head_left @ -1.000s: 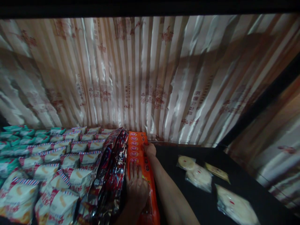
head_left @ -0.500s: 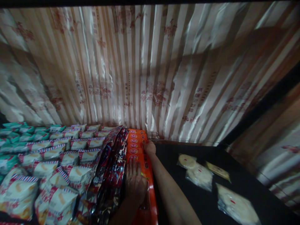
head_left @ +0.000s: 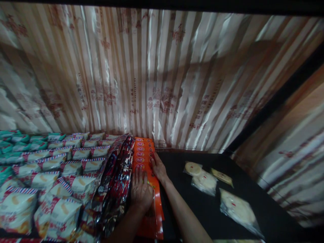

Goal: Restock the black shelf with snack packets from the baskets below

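A row of overlapping orange snack packets runs from the curtain towards me. Flat on their upper faces lies my left hand, fingers stretched out and pointing away from me. Along the right edge of the same packets rests my right hand, its fingers extended and touching the side of the row; part of them is hard to see in the dim light. Directly left of the orange row stand shiny dark red packets, packed close together and leaning.
White snack bags with striped tops fill the left, with green packets behind. Round flat pastries in clear wrap and a small yellow packet lie on the black surface. A striped curtain hangs behind.
My right hand has slid a little towards me along the packets' edge, its fingers now straighter. The left hand stays on the packets. The whole view has shifted slightly to the right.
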The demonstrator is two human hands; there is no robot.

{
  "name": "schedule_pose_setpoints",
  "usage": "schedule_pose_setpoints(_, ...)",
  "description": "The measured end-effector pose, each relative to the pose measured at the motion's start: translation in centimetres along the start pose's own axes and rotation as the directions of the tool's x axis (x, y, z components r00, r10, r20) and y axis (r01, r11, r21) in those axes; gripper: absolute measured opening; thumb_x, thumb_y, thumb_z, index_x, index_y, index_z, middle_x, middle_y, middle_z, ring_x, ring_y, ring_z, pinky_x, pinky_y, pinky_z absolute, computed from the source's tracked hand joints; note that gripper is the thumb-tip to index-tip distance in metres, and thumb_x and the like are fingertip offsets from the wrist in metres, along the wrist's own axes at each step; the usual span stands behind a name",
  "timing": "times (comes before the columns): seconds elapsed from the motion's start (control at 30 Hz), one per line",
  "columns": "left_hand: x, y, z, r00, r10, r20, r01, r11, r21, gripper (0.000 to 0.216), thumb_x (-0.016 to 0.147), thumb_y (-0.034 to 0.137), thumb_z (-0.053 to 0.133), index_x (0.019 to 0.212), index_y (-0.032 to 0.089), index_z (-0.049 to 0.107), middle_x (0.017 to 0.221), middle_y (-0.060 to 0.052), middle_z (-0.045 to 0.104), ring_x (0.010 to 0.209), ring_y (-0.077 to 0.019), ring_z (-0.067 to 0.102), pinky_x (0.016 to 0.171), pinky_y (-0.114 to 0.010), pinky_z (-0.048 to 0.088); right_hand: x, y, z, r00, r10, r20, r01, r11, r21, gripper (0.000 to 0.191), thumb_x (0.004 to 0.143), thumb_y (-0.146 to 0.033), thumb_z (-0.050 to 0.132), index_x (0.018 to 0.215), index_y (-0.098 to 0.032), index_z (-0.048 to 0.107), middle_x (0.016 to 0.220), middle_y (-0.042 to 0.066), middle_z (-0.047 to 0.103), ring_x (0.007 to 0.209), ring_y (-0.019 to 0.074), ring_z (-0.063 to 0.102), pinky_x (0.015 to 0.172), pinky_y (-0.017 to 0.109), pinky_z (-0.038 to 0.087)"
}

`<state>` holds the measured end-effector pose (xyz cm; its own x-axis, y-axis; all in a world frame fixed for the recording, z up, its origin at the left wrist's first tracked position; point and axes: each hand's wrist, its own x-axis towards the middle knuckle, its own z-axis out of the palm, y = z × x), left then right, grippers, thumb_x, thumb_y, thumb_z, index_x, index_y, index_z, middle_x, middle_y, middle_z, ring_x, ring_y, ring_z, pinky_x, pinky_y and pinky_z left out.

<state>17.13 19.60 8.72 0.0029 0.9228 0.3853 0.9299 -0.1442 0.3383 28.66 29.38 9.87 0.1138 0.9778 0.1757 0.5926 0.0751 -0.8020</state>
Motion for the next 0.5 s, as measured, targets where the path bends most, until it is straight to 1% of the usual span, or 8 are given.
schedule_pose_setpoints(0.07, -0.1, 0.0, 0.1, 1.0, -0.001, -0.014, 0.001, 1.0, 0.003, 0.052, 0.074, 0.031, 0.052, 0.124, 0.013, 0.054, 0.136, -0.011, 0.047, 0.131, -0.0283, 0.034, 0.11, -0.044, 0.026, -0.5, 0.1, 0.7, 0.999, -0.026, 0.032, 0.027, 0.999, -0.033, 0.053, 0.087, -0.043, 0.034, 0.131, -0.017, 0.046, 0.144, 0.008, 0.037, 0.132, 0.0201, 0.034, 0.109, 0.037, 0.028)
schedule_pose_setpoints(0.2, -0.2, -0.2, 0.6, 0.999, 0.008, -0.034, -0.007, 1.0, 0.022, 0.054, 0.073, 0.031, 0.052, 0.124, 0.014, 0.053, 0.138, -0.011, 0.045, 0.132, -0.0284, 0.032, 0.11, -0.044, 0.026, -0.7, 0.3, 1.7, 0.999, -0.046, 0.028, 0.049, 0.992, -0.113, 0.053, 0.089, -0.039, 0.029, 0.133, -0.012, 0.043, 0.145, 0.01, 0.033, 0.133, 0.0204, 0.031, 0.109, 0.036, 0.028)
schedule_pose_setpoints(0.33, -0.3, -0.5, 1.1, 0.997, 0.033, -0.07, -0.031, 0.999, 0.031, 0.053, 0.076, 0.032, 0.05, 0.125, 0.013, 0.052, 0.138, -0.011, 0.045, 0.132, -0.0284, 0.031, 0.109, -0.045, 0.026, -0.2, 0.5, 1.5, 0.997, -0.066, 0.043, 0.072, 0.984, -0.165, 0.055, 0.09, -0.04, 0.028, 0.134, -0.009, 0.042, 0.145, 0.012, 0.034, 0.133, 0.02, 0.031, 0.109, 0.035, 0.028)
schedule_pose_setpoints(0.4, -0.3, -0.5, 1.1, 0.997, 0.038, -0.074, -0.036, 0.999, 0.029, 0.053, 0.076, 0.034, 0.05, 0.124, 0.012, 0.053, 0.137, -0.012, 0.046, 0.131, -0.0291, 0.033, 0.109, -0.046, 0.025, 0.4, 0.4, 1.2, 0.996, -0.079, 0.029, 0.083, 0.973, -0.214, 0.054, 0.09, -0.038, 0.029, 0.133, -0.009, 0.042, 0.144, 0.013, 0.036, 0.134, 0.0204, 0.03, 0.109, 0.036, 0.028)
schedule_pose_setpoints(0.5, -0.3, -0.4, 1.1, 0.997, 0.03, -0.071, -0.027, 0.999, 0.034, 0.053, 0.075, 0.035, 0.052, 0.123, 0.012, 0.054, 0.135, -0.013, 0.047, 0.13, -0.0289, 0.035, 0.109, -0.046, 0.025, 1.9, -0.1, 0.8, 0.987, -0.162, 0.019, 0.16, 0.934, -0.321, 0.05, 0.089, -0.032, 0.032, 0.132, -0.011, 0.044, 0.143, 0.012, 0.038, 0.135, 0.0218, 0.027, 0.11, 0.039, 0.026)
